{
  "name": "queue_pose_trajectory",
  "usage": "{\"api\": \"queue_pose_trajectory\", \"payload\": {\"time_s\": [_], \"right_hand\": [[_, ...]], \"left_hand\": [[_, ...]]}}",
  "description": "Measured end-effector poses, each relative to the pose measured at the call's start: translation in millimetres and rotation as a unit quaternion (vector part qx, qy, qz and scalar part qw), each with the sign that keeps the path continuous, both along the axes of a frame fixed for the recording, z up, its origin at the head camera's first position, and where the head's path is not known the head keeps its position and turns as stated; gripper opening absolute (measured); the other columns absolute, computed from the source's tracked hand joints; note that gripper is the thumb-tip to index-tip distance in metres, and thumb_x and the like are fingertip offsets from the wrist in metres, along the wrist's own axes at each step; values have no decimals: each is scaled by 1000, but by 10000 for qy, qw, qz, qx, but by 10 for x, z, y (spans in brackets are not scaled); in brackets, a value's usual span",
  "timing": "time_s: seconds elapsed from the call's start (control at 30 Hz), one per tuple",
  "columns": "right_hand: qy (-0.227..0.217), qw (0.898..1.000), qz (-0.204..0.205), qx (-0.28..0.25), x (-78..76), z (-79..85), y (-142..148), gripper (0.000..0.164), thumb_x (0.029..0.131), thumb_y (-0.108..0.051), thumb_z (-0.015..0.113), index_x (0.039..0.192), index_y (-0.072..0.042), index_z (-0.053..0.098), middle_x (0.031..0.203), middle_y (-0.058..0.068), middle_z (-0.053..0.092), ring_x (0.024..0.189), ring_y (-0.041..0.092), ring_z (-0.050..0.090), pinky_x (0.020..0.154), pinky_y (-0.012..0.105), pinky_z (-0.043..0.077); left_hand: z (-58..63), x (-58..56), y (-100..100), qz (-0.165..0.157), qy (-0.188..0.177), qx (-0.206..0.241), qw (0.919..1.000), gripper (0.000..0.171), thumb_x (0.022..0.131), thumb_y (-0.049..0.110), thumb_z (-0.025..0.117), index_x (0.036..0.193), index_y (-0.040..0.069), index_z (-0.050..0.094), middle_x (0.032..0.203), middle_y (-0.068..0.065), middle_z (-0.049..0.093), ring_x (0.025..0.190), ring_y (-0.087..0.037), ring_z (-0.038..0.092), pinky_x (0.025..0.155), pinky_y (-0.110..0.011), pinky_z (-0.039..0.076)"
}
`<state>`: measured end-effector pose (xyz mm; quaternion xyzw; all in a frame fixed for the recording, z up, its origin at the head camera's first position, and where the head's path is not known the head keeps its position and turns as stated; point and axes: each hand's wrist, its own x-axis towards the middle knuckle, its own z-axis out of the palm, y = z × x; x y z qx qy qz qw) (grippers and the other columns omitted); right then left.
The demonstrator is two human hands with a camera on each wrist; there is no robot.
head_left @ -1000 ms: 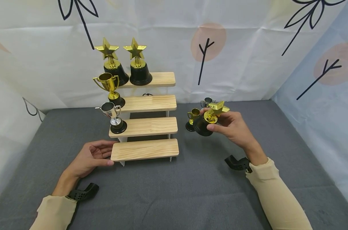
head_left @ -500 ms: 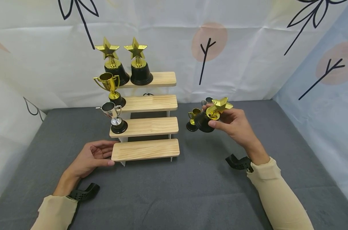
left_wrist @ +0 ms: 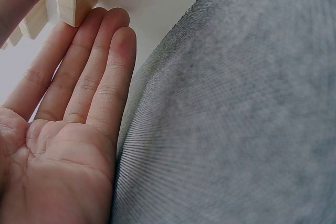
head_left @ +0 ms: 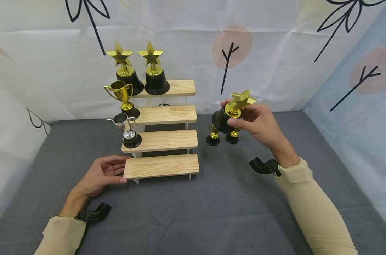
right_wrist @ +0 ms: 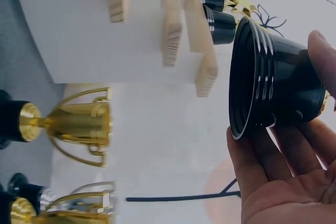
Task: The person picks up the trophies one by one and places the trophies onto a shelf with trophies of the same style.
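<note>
My right hand (head_left: 258, 124) grips a star trophy (head_left: 221, 121) by its black base, raised off the table and tilted with its gold star toward the upper right. In the right wrist view the hollow underside of this base (right_wrist: 283, 72) faces left, thumb and fingers on opposite sides. My left hand (head_left: 100, 173) touches the left end of the lowest plank (head_left: 161, 166) of a four-step wooden display stand. Its fingers (left_wrist: 100, 72) lie straight in the left wrist view. Below the held trophy stand two gold cup trophies (head_left: 213, 139), partly covered.
Two star trophies (head_left: 157, 83) occupy the top step. A gold cup trophy (head_left: 121, 91) stands at the left of the second step, a silver cup trophy (head_left: 129, 134) at the left of the third. Another silver cup (right_wrist: 39, 198) shows beside a gold one. Patterned cloth (head_left: 269, 78) hangs behind.
My right hand has lifted the star trophy higher, after a slight shift right, uncovering the base of a second gold cup. My left hand stays at the stand.
</note>
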<state>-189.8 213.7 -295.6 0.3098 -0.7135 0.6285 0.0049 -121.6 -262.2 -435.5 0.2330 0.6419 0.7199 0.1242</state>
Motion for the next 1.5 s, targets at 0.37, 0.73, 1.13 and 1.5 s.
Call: {"api": "queue_pose_trajectory", "payload": {"time_s": [0.37,0.73,1.13,1.5], "right_hand": [[184,9993,-83,302,-164,247,-178,41,91,3,73,131,1,66,134,13,65,124,26,61,102,32,53],[234,9995,201,78,-346,419,-283,40,92,6,71,131,2,65,133,16,64,125,27,61,103,32,52],[226,9994,229,135,-489,600,-415,39,94,3,69,132,4,63,132,17,64,122,28,62,106,36,51],[39,9982,270,528,-665,716,-618,38,96,-3,70,134,-1,64,129,11,67,120,25,64,104,36,52]], "left_hand": [[0,0,1,39,17,-77,10000,62,76,-27,70,134,-9,56,130,-4,66,117,-17,66,99,-31,55],[-7,-22,6,-41,41,8,10000,63,76,-27,70,135,-11,54,131,-5,66,120,-17,65,100,-31,54],[-2,-12,9,-45,37,-5,10000,62,76,-26,70,134,-6,57,130,-4,66,117,-17,66,99,-31,55],[0,-2,-3,-18,11,-32,10000,62,76,-27,70,134,-7,57,130,-4,66,118,-17,66,99,-31,55]]}}
